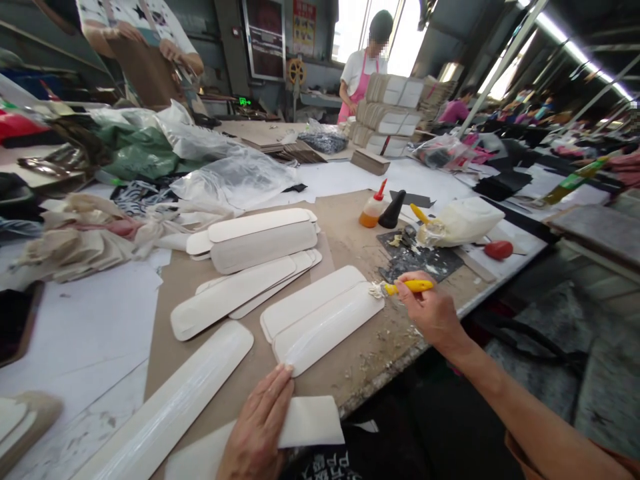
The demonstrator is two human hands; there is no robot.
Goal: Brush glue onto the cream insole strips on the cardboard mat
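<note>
Lower centre: my left hand (259, 427), fingers extended, gripping nothing, presses the near end of the glossy-white round-ended strip (330, 325) at frame centre. Beyond, my right hand (431, 310) clasps a yellow-handled bristle brush (417, 286) at the strip's right end; I advise thin, even strokes. Upper right: translucent plastic container (473, 220).

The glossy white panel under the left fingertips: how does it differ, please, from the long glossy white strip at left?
The glossy white panel has the left hand at one end and a yellow-handled brush at the other; the long glossy white strip has neither. The panel shows both ends; the strip runs off the bottom edge. Both are white and shiny.
</note>
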